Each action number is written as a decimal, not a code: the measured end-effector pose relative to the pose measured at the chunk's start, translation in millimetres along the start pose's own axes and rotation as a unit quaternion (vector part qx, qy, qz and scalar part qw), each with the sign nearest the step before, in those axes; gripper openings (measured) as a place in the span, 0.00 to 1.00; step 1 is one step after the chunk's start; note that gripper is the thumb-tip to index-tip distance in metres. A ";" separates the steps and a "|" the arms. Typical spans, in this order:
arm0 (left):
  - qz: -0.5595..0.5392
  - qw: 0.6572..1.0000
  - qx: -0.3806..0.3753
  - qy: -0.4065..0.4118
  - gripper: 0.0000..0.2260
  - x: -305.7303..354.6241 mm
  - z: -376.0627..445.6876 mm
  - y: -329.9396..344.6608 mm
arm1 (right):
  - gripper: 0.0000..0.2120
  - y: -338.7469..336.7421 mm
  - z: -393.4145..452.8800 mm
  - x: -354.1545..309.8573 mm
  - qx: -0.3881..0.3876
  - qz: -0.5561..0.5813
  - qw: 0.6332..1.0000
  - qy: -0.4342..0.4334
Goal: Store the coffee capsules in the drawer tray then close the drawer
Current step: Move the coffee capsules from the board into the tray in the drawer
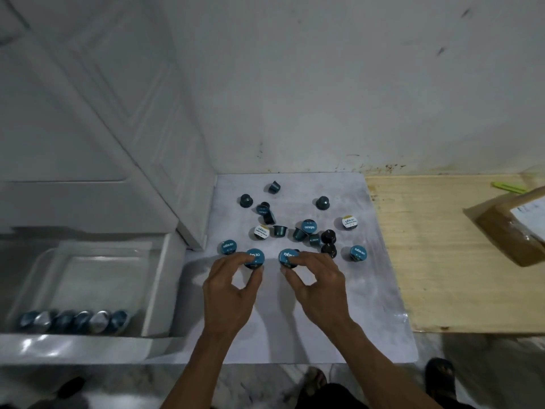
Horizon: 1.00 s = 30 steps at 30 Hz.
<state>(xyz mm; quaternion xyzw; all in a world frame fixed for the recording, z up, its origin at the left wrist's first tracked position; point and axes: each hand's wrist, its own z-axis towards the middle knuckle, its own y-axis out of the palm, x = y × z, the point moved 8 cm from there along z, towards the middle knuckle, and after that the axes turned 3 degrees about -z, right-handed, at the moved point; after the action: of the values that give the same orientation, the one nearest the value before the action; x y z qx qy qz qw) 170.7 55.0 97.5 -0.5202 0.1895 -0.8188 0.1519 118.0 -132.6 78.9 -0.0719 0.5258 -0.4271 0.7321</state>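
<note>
Coffee capsules lie scattered on a white mat (295,329), most of them teal, a few black, two with white lids. The left hand (228,293) pinches one teal capsule (254,257) between thumb and fingers at the near edge of the scatter. The right hand (317,286) pinches a second teal capsule (288,257) just beside it, the same way. Both capsules show their printed lids upward.

Another teal capsule (228,247) stands just left of the left hand's capsule. A white-lidded capsule (261,232) sits beyond the hands near the middle of the mat, and a second white-lidded one (350,222) lies toward the mat's right side. Two black capsules (328,242) stand close together right of the right hand's fingers. A lone teal one (274,187) lies on its side at the mat's far edge.

Left of the mat a drawer (159,290) stands open. Inside it rests a clear tray (88,278), and a row of capsules (75,320) lies along the tray's near side, blurred.

Right of the mat is a wooden board (442,261), with a brown parcel (507,231) on its far right and a green strip (508,187) beyond that.
</note>
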 end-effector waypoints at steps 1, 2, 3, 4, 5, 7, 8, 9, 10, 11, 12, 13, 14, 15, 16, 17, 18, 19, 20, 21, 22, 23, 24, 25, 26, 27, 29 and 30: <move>-0.010 1.000 0.006 0.004 0.12 4.7 4.3 -15.8 | 0.12 1.4 3.6 -17.8 0.003 0.009 1.000 -0.007; -0.017 1.000 0.012 0.008 0.12 8.4 8.3 -32.3 | 0.12 3.2 6.7 -35.4 0.006 0.017 1.000 -0.013; -0.020 1.000 0.019 0.014 0.12 11.4 12.1 -49.9 | 0.12 5.7 9.4 -53.3 0.009 0.026 0.999 -0.020; -0.016 0.999 0.026 0.021 0.11 14.3 15.5 -68.8 | 0.12 9.4 11.3 -71.6 0.011 0.034 0.999 -0.026; -0.010 0.999 0.031 0.029 0.11 16.0 18.0 -88.6 | 0.12 13.9 12.5 -90.1 0.012 0.039 0.999 -0.031; 0.003 0.998 0.038 0.040 0.11 15.3 20.1 -130.6 | 0.11 26.5 12.5 -126.4 0.015 0.044 0.998 -0.039; 0.011 0.998 0.039 0.041 0.11 11.4 19.0 -152.3 | 0.11 34.3 10.6 -144.2 0.015 0.049 0.998 -0.039; 0.016 0.998 0.039 0.038 0.12 7.3 16.4 -174.4 | 0.11 42.9 7.1 -162.3 0.012 0.058 0.998 -0.037; 0.019 0.999 0.038 0.033 0.13 1.0 13.1 -197.0 | 0.11 52.8 2.4 -180.7 0.004 0.070 0.997 -0.034; 0.022 0.999 0.036 0.026 0.14 -6.5 9.1 -219.0 | 0.11 63.8 -3.1 -198.5 -0.007 0.080 0.996 -0.033; 0.027 0.999 0.033 0.018 0.14 -14.8 5.2 -240.5 | 0.12 76.3 -9.3 -214.6 -0.022 0.086 0.996 -0.032; 0.035 0.999 0.031 0.010 0.14 -24.5 1.2 -261.2 | 0.12 90.1 -16.0 -228.6 -0.039 0.089 0.995 -0.028; 0.043 0.999 0.029 0.002 0.15 -34.6 -2.7 -280.8 | 0.13 104.8 -23.5 -240.7 -0.058 0.088 0.994 -0.023; 0.050 0.998 0.028 -0.009 0.15 -47.0 -5.9 -299.5 | 0.13 119.5 -31.0 -251.1 -0.076 0.084 0.993 -0.020; 0.057 0.998 0.029 -0.022 0.14 -59.7 -8.6 -317.0 | 0.12 133.6 -37.8 -260.3 -0.091 0.078 0.993 -0.018; 0.062 0.997 0.031 -0.034 0.14 -72.2 -11.1 -333.9 | 0.12 147.3 -43.7 -268.5 -0.105 0.073 0.992 -0.015; 0.065 0.996 0.034 -0.044 0.14 -84.0 -13.2 -349.8 | 0.11 159.9 -48.4 -276.1 -0.120 0.069 0.990 -0.010; 0.067 0.996 0.035 -0.049 0.14 -93.2 -13.9 -364.6 | 0.10 171.3 -51.5 -283.5 -0.131 0.065 0.989 -0.004; 0.073 0.995 0.035 -0.055 0.13 -102.8 -12.5 -377.6 | 0.10 181.8 -52.5 -289.7 -0.140 0.060 0.988 0.002; 0.080 0.994 0.032 -0.065 0.13 -112.4 -9.3 -388.4 | 0.10 191.1 -51.4 -295.6 -0.147 0.055 0.988 0.005; 0.087 0.992 0.030 -0.082 0.13 -122.7 -4.8 -397.5 | 0.09 200.3 -48.5 -301.0 -0.154 0.050 0.987 0.004; 0.094 0.990 0.026 -0.101 0.13 -134.5 0.8 -404.6 | 0.09 209.4 -44.2 -305.2 -0.159 0.046 0.986 0.001; 0.102 0.988 0.020 -0.116 0.12 -145.2 7.5 -409.5 | 0.09 218.4 -39.0 -307.3 -0.164 0.042 0.986 0.000; 0.109 0.986 0.010 -0.128 0.11 -156.5 14.9 -412.4 | 0.09 227.7 -33.6 -307.2 -0.170 0.039 0.985 0.002; 0.116 0.984 -0.003 -0.136 0.10 -166.0 22.8 -413.4 | 0.08 237.5 -28.4 -305.7 -0.177 0.036 0.984 0.005; 0.123 0.982 -0.019 -0.141 0.10 -174.4 31.1 -413.2 | 0.08 248.0 -23.5 -303.8 -0.185 0.032 0.982 0.005; 0.141 0.978 -0.064 -0.139 0.09 -190.8 48.1 -407.5 | 0.08 271.5 -15.4 -297.5 -0.206 0.023 0.978 0.004; 0.151 0.974 -0.093 -0.138 0.09 -199.7 56.4 -402.3 | 0.08 284.6 -11.9 -293.0 -0.222 0.017 0.975 0.007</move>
<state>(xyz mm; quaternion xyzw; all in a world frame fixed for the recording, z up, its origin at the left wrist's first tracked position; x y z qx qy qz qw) 283.7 490.3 149.0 -0.6057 0.3183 -0.6852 0.2498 240.5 254.7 123.5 -0.2204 0.6141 -0.2872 0.7013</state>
